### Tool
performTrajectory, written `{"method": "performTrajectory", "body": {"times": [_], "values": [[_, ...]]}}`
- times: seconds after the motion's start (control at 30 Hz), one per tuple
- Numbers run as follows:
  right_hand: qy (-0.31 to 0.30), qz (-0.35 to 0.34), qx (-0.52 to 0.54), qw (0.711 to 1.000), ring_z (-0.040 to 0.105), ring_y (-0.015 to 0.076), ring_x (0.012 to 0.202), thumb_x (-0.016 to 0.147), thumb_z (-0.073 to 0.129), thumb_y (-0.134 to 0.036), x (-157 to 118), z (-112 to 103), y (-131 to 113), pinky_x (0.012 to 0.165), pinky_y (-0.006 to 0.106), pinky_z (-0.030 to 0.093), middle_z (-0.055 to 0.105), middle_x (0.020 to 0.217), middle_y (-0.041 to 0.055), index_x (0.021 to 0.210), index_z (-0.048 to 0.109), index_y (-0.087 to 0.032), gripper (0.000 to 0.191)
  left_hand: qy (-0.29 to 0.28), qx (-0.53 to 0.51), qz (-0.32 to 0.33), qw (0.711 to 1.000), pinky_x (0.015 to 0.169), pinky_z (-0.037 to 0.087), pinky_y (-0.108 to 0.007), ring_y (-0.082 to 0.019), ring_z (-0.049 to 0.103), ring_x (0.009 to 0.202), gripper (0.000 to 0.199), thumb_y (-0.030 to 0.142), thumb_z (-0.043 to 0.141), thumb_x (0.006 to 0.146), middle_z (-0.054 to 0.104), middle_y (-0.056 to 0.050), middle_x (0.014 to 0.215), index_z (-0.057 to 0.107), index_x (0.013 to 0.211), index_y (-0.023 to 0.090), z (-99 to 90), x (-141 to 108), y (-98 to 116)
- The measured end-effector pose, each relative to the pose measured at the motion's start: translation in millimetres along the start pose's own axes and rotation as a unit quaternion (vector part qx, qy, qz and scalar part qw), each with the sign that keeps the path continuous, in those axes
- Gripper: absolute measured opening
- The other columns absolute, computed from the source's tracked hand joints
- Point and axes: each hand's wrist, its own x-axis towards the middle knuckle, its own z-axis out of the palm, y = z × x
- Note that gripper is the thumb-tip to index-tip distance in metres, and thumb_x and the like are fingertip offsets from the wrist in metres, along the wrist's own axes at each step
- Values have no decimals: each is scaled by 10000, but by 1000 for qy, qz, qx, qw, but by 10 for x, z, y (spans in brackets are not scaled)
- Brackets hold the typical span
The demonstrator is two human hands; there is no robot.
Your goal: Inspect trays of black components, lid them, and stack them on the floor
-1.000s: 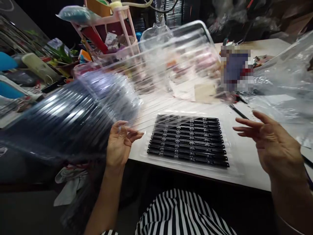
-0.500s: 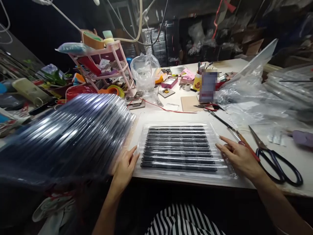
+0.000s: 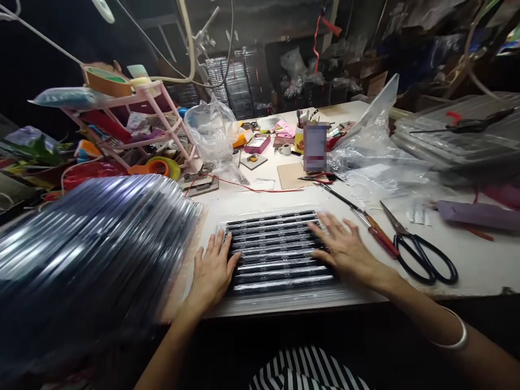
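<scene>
A clear ribbed plastic tray (image 3: 280, 298) lies flat at the front edge of the white table, with a row of several dark strips (image 3: 280, 252) in its grooves. My left hand (image 3: 213, 268) rests flat on the tray's left side, fingers stretched forward. On the right side my right hand (image 3: 343, 246) lies with fingers spread over the ends of the strips. Both hands are empty and slightly blurred. To the left, close to my left forearm, stands a tall stack of similar filled trays (image 3: 93, 260), its shiny ribbed edges overlapping.
Large black-handled scissors (image 3: 422, 252) and a red-handled tool (image 3: 382, 238) lie right of my right hand. Clear plastic bags (image 3: 365, 151) heap at the right back. A pink rack (image 3: 162, 116) stands at the left back, near an orange tape roll (image 3: 156, 167).
My hands have moved inward from the tray's side edges onto its top, fingers now spread flat. The view has turned right, so everything sits further left.
</scene>
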Motion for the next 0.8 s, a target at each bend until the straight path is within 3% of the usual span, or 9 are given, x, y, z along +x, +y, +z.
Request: {"method": "performTrajectory", "body": {"times": [0.1, 0.2, 0.3, 0.4, 0.57, 0.63, 0.7, 0.8], "values": [[-77, -53, 39, 995, 244, 389, 1386, 901, 405, -589, 50, 64, -76, 1030, 564, 303, 290, 1496, 234, 1413, 395, -137, 683, 8, 49, 17, 999, 1082, 191, -579, -373, 313, 1357, 631, 481, 319, 929, 393, -235, 1436, 436, 1369, 44, 83, 31, 69], [-113, -53, 79, 989, 151, 388, 1410, 907, 370, -603, 76, 77, -68, 1062, 588, 240, 184, 1523, 238, 1449, 330, -148, 709, 6, 58, 18, 998, 1082, 219, -554, -359, 259, 1383, 647, 476, 285, 934, 307, -228, 1482, 386, 1400, 38, 140, 25, 59], [-148, -49, 111, 981, 78, 383, 1420, 895, 339, -640, 111, 5, -27, 1077, 612, 181, 105, 1537, 225, 1469, 281, -161, 749, -20, 61, 7, 998, 1085, 233, -537, -333, 174, 1413, 639, 463, 276, 936, 205, -192, 1527, 326, 1436, 67, 132, 36, 46], [-192, -51, 136, 971, 40, 382, 1422, 866, 318, -693, 189, -127, -66, 1085, 619, 145, 65, 1541, 222, 1477, 245, -133, 832, -55, 78, 10, 995, 1090, 208, -549, -343, 187, 1407, 654, 472, 282, 930, 210, -194, 1523, 320, 1437, 60, 77, 66, 57], [-144, -138, 191, 961, 22, 302, 1443, 866, 330, -689, 383, -213, -321, 1128, 571, 41, 86, 1559, 157, 1494, 159, -134, 855, -43, 103, 39, 993, 1092, 183, -561, -346, 207, 1400, 665, 487, 274, 926, 246, -212, 1507, 333, 1430, 56, 35, 84, 51], [-175, -170, 211, 947, 29, 300, 1444, 854, 325, -710, 458, -181, -385, 1131, 565, 25, 113, 1557, 150, 1488, 183, -120, 878, -45, 95, 35, 994, 1085, 201, -567, -334, 186, 1408, 666, 483, 261, 930, 217, -208, 1518, 297, 1444, 61, 43, 77, 42], [-203, -178, 227, 936, 46, 296, 1444, 855, 300, -717, 531, -141, -399, 1131, 565, 25, 113, 1556, 148, 1489, 176, -114, 884, -55, 86, 32, 994, 1086, 203, -569, -324, 161, 1415, 665, 477, 247, 935, 183, -197, 1529, 264, 1456, 64, 53, 68, 37], [-170, -164, 230, 944, 45, 281, 1447, 864, 279, -712, 624, -71, -373, 1129, 565, 7, 92, 1561, 131, 1496, 142, -136, 866, -60, 73, 32, 995, 1104, 172, -554, -316, 139, 1419, 670, 474, 248, 936, 168, -191, 1535, 241, 1463, 60, 70, 70, 33]]}}
